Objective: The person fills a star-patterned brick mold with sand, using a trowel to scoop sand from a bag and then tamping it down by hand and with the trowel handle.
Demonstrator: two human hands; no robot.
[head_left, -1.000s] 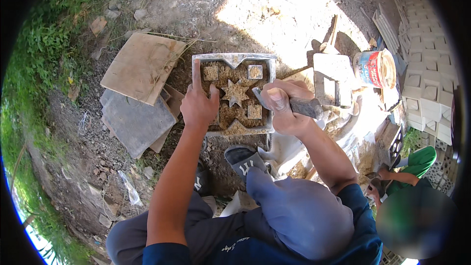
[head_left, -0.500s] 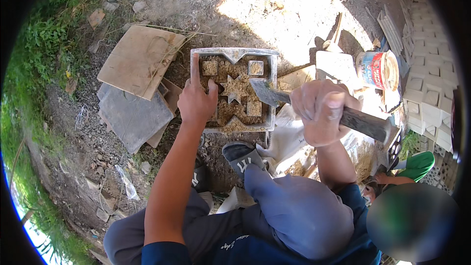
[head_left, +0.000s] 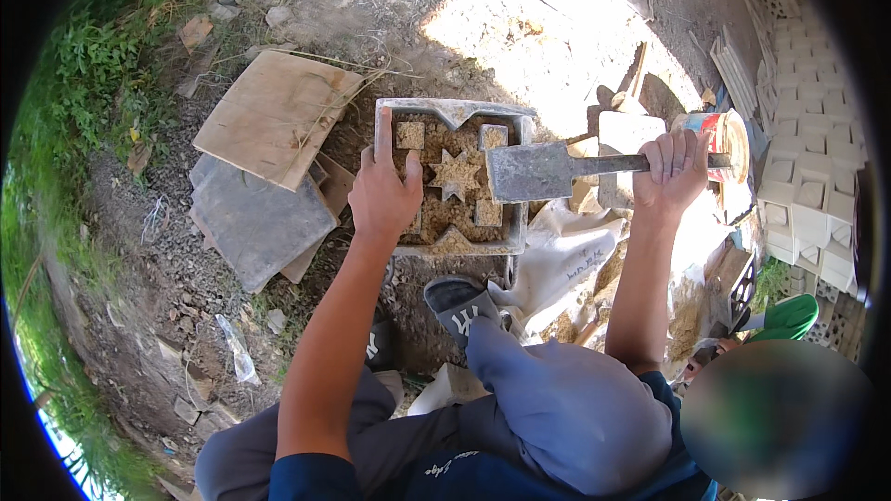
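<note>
A grey metal block mould [head_left: 522,144] lies on the ground before me, its star-shaped core [head_left: 455,173] and small square cores standing among sandy, tan mix [head_left: 445,127]. My left hand [head_left: 385,195] grips the mould's left wall, the index finger stretched along its top and the thumb on the inner side. In my right hand [head_left: 672,170] is the handle of a trowel with a flat, rectangular grey blade [head_left: 531,173]. That blade hangs level over the mould's right side, broad face up, hiding part of the wall and a square core; whether it touches them I cannot tell.
Flat boards [head_left: 269,116] are stacked left of the mould. A white sack [head_left: 566,260] and loose mix lie to its right. Beyond are a shovel [head_left: 631,125], a bucket [head_left: 729,139] and stacked pale blocks [head_left: 803,176]. Another person [head_left: 784,320] is at the lower right.
My right hand has moved slightly right and turned the trowel from edge-on to flat, with its broad face up. My left hand stays on the mould; the whole view has shifted slightly.
</note>
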